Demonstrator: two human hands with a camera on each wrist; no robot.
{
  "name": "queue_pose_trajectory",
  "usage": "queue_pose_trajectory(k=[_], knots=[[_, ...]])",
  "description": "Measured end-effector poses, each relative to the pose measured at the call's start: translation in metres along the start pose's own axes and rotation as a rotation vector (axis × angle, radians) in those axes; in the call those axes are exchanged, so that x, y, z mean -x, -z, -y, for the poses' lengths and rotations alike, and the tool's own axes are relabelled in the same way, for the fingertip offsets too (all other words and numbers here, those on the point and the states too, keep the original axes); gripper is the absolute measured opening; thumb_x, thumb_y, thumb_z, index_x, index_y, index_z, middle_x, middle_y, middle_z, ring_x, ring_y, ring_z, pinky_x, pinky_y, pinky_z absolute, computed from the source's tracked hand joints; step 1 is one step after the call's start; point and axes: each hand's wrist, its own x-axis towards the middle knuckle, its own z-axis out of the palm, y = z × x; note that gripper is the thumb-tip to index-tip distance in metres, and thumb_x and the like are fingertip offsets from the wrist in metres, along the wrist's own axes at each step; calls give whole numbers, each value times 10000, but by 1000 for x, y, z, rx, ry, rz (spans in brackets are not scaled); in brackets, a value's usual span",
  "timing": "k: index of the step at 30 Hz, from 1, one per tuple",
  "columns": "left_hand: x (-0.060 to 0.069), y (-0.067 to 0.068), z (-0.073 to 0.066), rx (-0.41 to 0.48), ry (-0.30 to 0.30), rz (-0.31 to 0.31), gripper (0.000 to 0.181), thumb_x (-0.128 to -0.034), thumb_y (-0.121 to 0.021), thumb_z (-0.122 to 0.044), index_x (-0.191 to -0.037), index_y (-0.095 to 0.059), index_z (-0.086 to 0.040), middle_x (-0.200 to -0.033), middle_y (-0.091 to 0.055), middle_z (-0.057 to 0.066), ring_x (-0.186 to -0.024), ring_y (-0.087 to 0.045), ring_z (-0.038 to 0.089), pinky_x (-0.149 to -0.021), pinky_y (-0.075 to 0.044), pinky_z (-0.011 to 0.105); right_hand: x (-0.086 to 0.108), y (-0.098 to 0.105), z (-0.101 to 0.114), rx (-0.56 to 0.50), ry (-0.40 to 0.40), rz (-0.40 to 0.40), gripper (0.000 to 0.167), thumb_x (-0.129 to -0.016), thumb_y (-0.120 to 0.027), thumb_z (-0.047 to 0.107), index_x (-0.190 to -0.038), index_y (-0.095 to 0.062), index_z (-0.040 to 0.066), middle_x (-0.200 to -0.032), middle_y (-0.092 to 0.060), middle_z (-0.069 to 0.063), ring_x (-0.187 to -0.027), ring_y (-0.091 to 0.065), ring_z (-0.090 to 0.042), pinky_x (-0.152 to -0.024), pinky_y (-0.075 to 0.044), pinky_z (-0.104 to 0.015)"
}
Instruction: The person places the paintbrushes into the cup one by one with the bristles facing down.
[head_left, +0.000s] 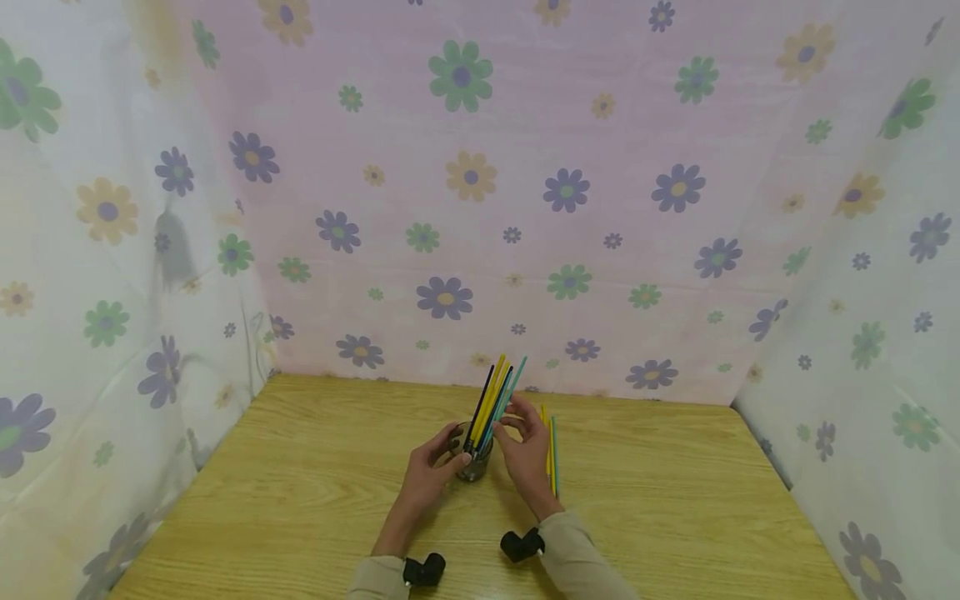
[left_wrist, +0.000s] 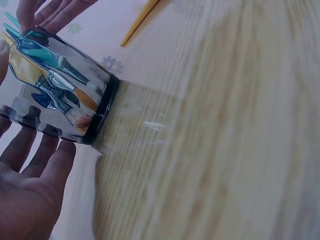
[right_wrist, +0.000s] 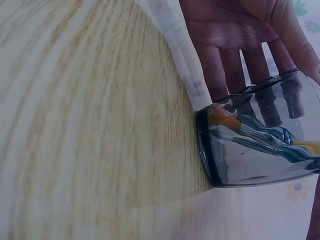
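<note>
A clear glass (head_left: 472, 472) with a dark base (left_wrist: 102, 112) stands on the table, holding several paintbrushes (head_left: 489, 404), bristles down. Their yellow, teal and dark handles lean to the right above its rim. My left hand (head_left: 427, 478) grips the glass from the left; the right wrist view shows this hand's fingers (right_wrist: 257, 65) behind the glass, thumb nearer the camera. At the rim's right side, my right hand (head_left: 527, 450) pinches a teal brush between thumb and fingers; its fingers (left_wrist: 62, 12) also show in the left wrist view.
Yellow and teal brushes (head_left: 553, 454) lie on the wooden table (head_left: 660, 492) to the right of the glass, partly behind my right hand. Flowered cloth (head_left: 517, 275) hangs behind the table and on both sides.
</note>
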Motion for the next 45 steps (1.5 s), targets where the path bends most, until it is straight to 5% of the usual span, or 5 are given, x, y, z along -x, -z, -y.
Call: queue_pose_trajectory(k=[17,24,30,36,45], knots=[[0,0,-2,-16,-3,3,653,-958,-717,-104,-1532,-424,5,-1520,-501,183,-1383,-476,421,-1145,-401,581,5,5,-5,5,21,-33,478,-930,-718,-6,-1387,-582,11,-1235,-589,-259,-997,-665,-244,-793,-609,-240],[0,1,0,-32,-10,-5,653,-949,-717,-70,-1522,-422,35,-1503,-512,210,-1378,-487,421,-1156,-399,550,12,18,1,-55,-90,-72,452,-938,-690,-36,-1374,-575,-31,-1212,-585,-265,-901,-680,-116,-765,-633,-286],[0,1,0,-27,-21,0,656,-951,-720,-86,-1524,-422,30,-1506,-507,212,-1379,-483,425,-1153,-405,544,17,41,10,-91,-191,-131,406,-943,-693,-15,-1339,-603,-20,-1093,-650,-70,-868,-698,-120,-771,-637,-300],[1,2,3,-53,-23,8,662,-956,-718,-102,-1528,-414,33,-1508,-508,204,-1372,-489,428,-1142,-415,548,23,72,19,-42,-287,-171,415,-964,-660,-19,-1361,-556,-77,-1123,-635,-142,-877,-695,-157,-759,-634,-289],[1,0,1,-47,-2,3,664,-956,-721,-122,-1536,-421,0,-1520,-511,149,-1379,-492,386,-1137,-436,509,32,108,21,60,-425,-152,436,-1010,-612,44,-1405,-502,-106,-1107,-665,-79,-880,-683,-115,-762,-625,-264]])
